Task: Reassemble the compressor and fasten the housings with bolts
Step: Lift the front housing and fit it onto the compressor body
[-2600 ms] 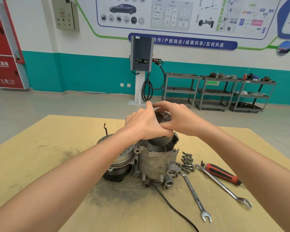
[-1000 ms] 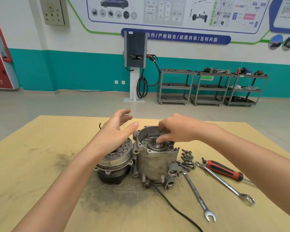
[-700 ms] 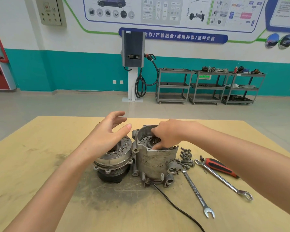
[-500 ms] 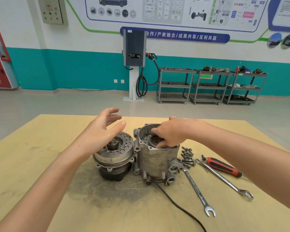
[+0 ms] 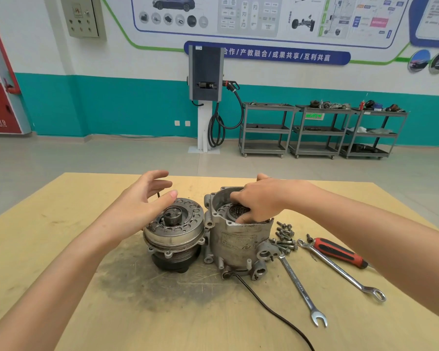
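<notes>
Still early: your right hand (image 5: 260,198) has fingers down in the open housing (image 5: 235,239), grip unclear. Left hand (image 5: 140,203) hovers spread, empty, over the pulley half (image 5: 174,234). Halves unjoined; bolts (image 5: 284,236) loose beside your right wrist.

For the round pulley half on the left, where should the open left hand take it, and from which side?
Probably from above, fingers spread round the wide metal rim of the pulley half. It sits flat with its hub up, the rim overhangs the narrower black base, and the left hand hovers open over it. The housing crowds its right side.
</notes>
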